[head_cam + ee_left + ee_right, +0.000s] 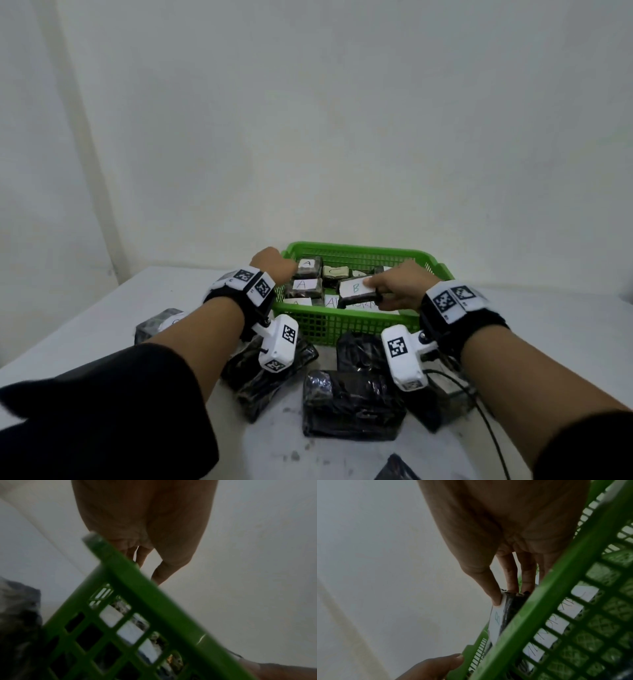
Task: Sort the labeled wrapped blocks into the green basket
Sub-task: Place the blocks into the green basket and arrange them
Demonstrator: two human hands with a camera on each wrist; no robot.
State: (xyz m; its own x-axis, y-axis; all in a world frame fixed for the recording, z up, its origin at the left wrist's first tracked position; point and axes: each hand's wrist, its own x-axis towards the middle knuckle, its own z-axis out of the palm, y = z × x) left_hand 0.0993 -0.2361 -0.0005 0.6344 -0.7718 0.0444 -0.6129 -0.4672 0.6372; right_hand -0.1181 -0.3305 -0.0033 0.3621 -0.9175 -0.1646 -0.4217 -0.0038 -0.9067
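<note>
The green basket (359, 323) stands on the white table and holds several wrapped blocks, two of them labelled A (303, 286). My right hand (371, 291) pinches a dark wrapped block with a white B label (356, 290), thumb on top, just above the basket's middle. In the right wrist view the fingers (511, 577) clamp the B block (496, 622) behind the basket rim (539, 615). My left hand (281, 269) holds the basket's left rim near the far corner. In the left wrist view its fingers (142, 557) reach behind the rim (154, 601).
Several dark wrapped blocks lie on the table in front of the basket (352, 407), (270, 373), and one lies further left (157, 322). A written paper sheet (342, 303) lies in the basket. A black cable (479, 404) runs at the right. A wall stands close behind.
</note>
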